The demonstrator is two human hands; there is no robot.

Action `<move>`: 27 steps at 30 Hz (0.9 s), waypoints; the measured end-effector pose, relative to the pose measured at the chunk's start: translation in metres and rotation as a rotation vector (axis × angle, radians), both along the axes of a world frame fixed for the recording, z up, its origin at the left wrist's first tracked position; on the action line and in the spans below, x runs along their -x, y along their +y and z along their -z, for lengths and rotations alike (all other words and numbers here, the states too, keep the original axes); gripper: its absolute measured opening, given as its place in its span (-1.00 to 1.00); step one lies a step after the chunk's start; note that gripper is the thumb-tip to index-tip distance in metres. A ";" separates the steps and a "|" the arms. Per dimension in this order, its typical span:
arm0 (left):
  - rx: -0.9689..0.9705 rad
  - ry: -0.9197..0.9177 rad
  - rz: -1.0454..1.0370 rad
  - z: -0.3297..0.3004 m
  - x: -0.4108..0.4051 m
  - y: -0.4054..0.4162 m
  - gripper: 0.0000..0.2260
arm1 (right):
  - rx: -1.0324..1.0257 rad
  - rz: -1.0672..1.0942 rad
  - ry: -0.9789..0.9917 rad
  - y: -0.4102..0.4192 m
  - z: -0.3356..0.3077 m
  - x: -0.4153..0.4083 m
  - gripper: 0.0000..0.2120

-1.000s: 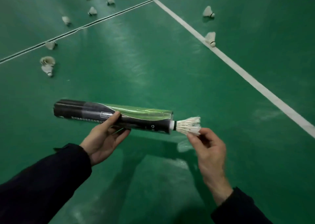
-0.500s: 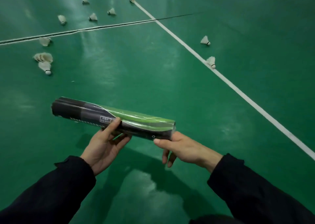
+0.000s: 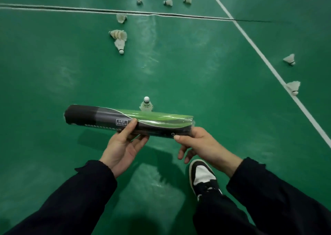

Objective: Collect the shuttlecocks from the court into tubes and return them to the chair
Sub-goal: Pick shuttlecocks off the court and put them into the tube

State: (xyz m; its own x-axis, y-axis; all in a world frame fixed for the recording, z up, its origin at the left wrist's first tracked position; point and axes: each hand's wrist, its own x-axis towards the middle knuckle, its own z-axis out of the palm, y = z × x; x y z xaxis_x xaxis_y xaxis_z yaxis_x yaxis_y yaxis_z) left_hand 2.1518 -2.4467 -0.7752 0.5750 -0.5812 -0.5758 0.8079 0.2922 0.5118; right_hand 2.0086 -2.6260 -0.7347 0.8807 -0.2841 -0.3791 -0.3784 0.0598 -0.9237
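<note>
I hold a black and green shuttlecock tube (image 3: 100, 117) level in front of me. My left hand (image 3: 123, 145) grips it from below near the middle, thumb on top. My right hand (image 3: 198, 143) cups the tube's right end, thumb along the rim; no shuttlecock shows there. One shuttlecock (image 3: 146, 104) stands cork up on the floor just behind the tube. Two more shuttlecocks (image 3: 119, 39) lie together farther ahead. Another shuttlecock (image 3: 121, 18) lies by the black-edged line.
Green court floor with a white side line (image 3: 265, 61) running diagonally on the right, two shuttlecocks (image 3: 293, 87) beside it. Several more shuttlecocks (image 3: 168, 1) lie beyond the cross line (image 3: 71, 10). My black and white shoe (image 3: 203, 177) is below my right hand.
The shuttlecock held at the tube's right end has gone inside. My right hand now cups that end. The view has swung, bringing a standing shuttlecock and my shoe into sight.
</note>
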 end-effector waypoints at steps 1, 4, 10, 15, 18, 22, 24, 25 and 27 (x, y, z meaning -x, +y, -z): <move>-0.015 0.008 -0.050 0.007 -0.007 0.007 -0.64 | 0.020 0.019 -0.020 0.003 0.009 -0.014 -0.79; -0.060 0.034 -0.216 0.023 -0.027 0.031 -0.72 | 0.011 0.141 -0.113 0.008 0.036 -0.053 -0.88; -0.232 -0.006 -0.360 0.045 -0.056 0.063 -0.73 | 0.445 0.156 0.015 -0.015 0.116 -0.152 -0.60; -0.234 0.012 -0.443 0.054 -0.065 0.067 -0.74 | 0.858 -0.222 0.106 -0.034 0.162 -0.214 -0.47; -0.244 0.010 -0.461 0.055 -0.065 0.068 -0.81 | 1.098 -0.253 0.078 -0.049 0.170 -0.211 -0.77; -0.244 0.019 -0.489 0.060 -0.063 0.077 -0.84 | 0.822 -0.004 -0.079 -0.059 0.157 -0.183 -0.80; -0.237 0.035 -0.511 0.063 -0.059 0.081 -0.82 | 0.419 0.168 -0.203 -0.046 0.131 -0.169 -0.76; -0.235 0.044 -0.518 0.064 -0.056 0.082 -0.81 | 0.232 0.201 -0.254 -0.036 0.116 -0.164 -0.76; -0.225 0.051 -0.534 0.063 -0.052 0.083 -0.78 | 0.005 0.153 -0.304 -0.015 0.095 -0.158 -0.76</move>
State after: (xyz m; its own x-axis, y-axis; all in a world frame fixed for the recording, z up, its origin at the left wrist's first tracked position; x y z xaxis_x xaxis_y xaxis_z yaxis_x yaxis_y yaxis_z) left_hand 2.2040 -2.3633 -0.8383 0.7230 -0.0783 -0.6864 0.6036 0.5550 0.5724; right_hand 2.1666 -2.6410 -0.8298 0.9001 -0.4229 -0.1046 -0.0730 0.0902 -0.9932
